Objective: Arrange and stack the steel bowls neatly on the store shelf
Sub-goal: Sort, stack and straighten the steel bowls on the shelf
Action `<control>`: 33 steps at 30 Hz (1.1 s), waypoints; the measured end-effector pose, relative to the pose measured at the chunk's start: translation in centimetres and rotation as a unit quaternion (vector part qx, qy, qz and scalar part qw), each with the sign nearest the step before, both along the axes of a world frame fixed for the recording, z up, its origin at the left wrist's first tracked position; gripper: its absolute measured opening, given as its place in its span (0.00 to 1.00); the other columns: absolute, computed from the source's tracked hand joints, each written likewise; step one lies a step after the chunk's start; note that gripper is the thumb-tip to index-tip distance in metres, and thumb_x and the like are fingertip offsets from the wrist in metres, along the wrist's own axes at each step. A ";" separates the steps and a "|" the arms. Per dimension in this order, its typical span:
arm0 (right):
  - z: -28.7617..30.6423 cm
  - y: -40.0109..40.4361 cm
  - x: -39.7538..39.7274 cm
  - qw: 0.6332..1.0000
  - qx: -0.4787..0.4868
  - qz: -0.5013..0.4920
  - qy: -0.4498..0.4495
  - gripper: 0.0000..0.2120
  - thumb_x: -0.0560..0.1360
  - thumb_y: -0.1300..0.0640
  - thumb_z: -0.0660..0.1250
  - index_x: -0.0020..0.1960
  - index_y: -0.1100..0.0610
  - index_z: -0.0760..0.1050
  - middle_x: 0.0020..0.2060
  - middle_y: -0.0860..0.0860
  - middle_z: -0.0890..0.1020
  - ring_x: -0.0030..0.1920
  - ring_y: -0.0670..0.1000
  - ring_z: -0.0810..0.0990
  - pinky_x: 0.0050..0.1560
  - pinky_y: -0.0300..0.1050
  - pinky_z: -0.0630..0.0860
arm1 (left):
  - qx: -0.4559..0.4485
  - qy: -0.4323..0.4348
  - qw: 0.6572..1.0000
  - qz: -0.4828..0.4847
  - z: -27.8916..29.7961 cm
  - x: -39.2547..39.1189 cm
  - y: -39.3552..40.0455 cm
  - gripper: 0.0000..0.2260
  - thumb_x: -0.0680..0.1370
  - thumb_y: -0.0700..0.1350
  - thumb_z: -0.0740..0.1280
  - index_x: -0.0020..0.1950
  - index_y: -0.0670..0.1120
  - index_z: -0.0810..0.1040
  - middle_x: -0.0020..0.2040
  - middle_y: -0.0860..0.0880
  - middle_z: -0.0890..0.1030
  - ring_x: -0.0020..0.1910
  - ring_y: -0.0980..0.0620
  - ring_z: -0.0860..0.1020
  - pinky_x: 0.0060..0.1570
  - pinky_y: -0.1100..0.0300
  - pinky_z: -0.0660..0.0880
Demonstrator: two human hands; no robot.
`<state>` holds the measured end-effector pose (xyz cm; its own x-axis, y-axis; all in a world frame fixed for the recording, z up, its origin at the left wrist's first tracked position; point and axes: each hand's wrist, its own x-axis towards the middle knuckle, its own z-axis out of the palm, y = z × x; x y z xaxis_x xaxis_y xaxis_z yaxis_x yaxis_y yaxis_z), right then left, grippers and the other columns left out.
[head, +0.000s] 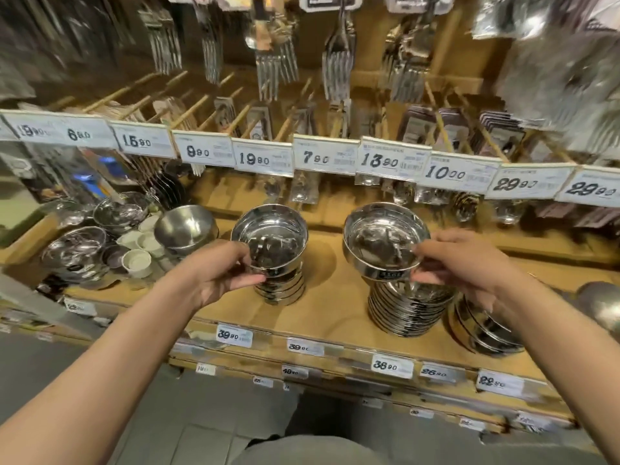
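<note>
My left hand (pixel 221 270) pinches the rim of the top bowl (pixel 270 238) on a short stack (pixel 280 286); my right hand (pixel 463 260) grips another bowl (pixel 385 239) atop the taller stack (pixel 406 307) on the wooden shelf (pixel 335 297).

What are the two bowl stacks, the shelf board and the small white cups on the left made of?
Left bowl stack and right bowl stack: polished steel, by the mirror-like reflections and bright ribbed rims.
Shelf board: looks like wood or wood-look laminate, matte tan; cannot tell which.
Small white cups: matte white, likely ceramic or plastic; too blurred to say.
</note>
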<state>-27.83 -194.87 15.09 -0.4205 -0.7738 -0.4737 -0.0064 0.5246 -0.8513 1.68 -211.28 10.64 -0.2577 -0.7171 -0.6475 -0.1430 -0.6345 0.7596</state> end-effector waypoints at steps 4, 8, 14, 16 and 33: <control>-0.7 -2.3 3.8 0.999 0.002 -0.022 -0.028 0.07 0.79 0.63 0.69 0.54 0.67 0.79 0.35 0.61 0.86 0.28 0.49 0.84 0.24 0.34 0.77 | 0.000 -0.007 1.000 -0.013 -0.6 1.7 -2.1 0.08 0.79 0.29 0.58 0.53 0.36 0.75 0.47 0.39 0.81 0.39 0.48 0.83 0.28 0.61 0.82; -1.9 -4.0 6.9 0.997 -0.018 -0.065 -0.044 0.06 0.80 0.65 0.67 0.52 0.69 0.78 0.28 0.56 0.84 0.24 0.46 0.82 0.24 0.33 0.76 | 0.007 -0.019 0.999 -0.037 -1.8 1.9 -4.4 0.04 0.82 0.32 0.61 0.51 0.37 0.75 0.48 0.38 0.81 0.33 0.49 0.85 0.26 0.61 0.81; -3.3 -4.5 8.6 0.985 -0.019 -0.148 -0.087 0.07 0.78 0.67 0.68 0.54 0.72 0.77 0.37 0.65 0.84 0.28 0.51 0.84 0.28 0.38 0.81 | 0.008 -0.055 0.995 -0.081 -4.1 0.8 -6.1 0.06 0.83 0.37 0.63 0.48 0.40 0.77 0.42 0.43 0.79 0.27 0.54 0.83 0.39 0.58 0.82; -3.7 -4.4 8.5 0.984 -0.020 -0.155 -0.090 0.08 0.78 0.67 0.68 0.54 0.73 0.77 0.37 0.66 0.84 0.29 0.52 0.85 0.29 0.37 0.81 | 0.009 -0.060 0.993 -0.101 -4.6 0.6 -6.2 0.05 0.83 0.38 0.64 0.50 0.40 0.78 0.42 0.44 0.80 0.26 0.56 0.82 0.37 0.60 0.82; -4.2 -5.2 9.3 0.982 -0.013 -0.151 -0.117 0.03 0.79 0.68 0.66 0.47 0.68 0.76 0.35 0.64 0.83 0.28 0.49 0.85 0.28 0.35 0.80 | -0.027 -0.093 0.990 -0.102 -5.9 -0.4 -5.7 0.07 0.81 0.33 0.64 0.59 0.38 0.70 0.57 0.37 0.79 0.54 0.41 0.81 0.27 0.61 0.82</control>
<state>-18.50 -200.09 10.86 -0.5147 -0.6434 -0.5667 0.3431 0.4511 -0.8239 1.27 -217.01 4.78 -0.2807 -0.6969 -0.6599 -0.4043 -0.5377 0.7399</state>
